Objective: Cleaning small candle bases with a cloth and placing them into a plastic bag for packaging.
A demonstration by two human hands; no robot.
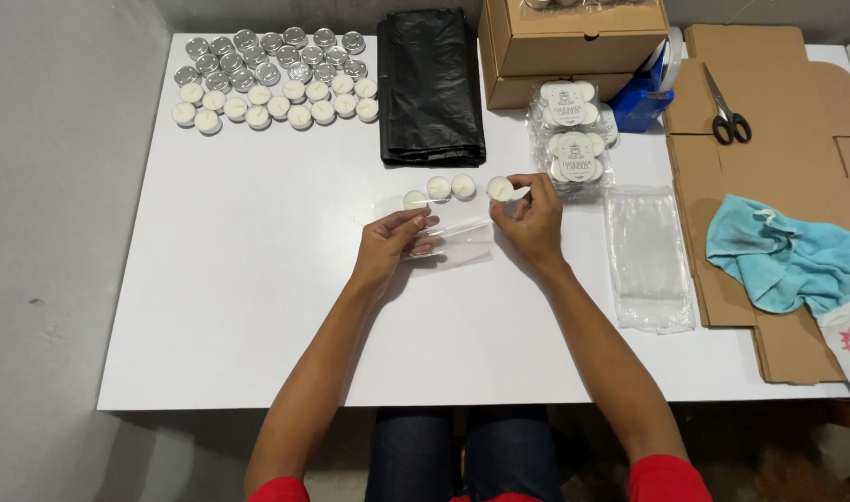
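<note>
Clear plastic, a small bag [448,242], lies flat on the white bench [257,307] between the two hands; the left hand [388,246] rests on the bag's left end, its fingers closed lightly on the film, pinning it down; the right hand [532,218] sits at the bag's right end, its grip pinched shut on one white tealight candle [499,189] held at the fingertips just above the bench. Three more loose tealights [439,191] stand in a short row just left of the held one, beyond the bag. Packed bags of tealights [573,139] are stacked just beyond the right hand; a pile of empty clear bags [648,256] lies to its right. At the far left corner stands a cluster of tealights [271,79], some showing silver cups; folded black plastic [431,88] lies beside them; cardboard boxes [573,42], scissors [727,112] on flat cardboard, and a blue cloth [787,260] occupy the right side.
</note>
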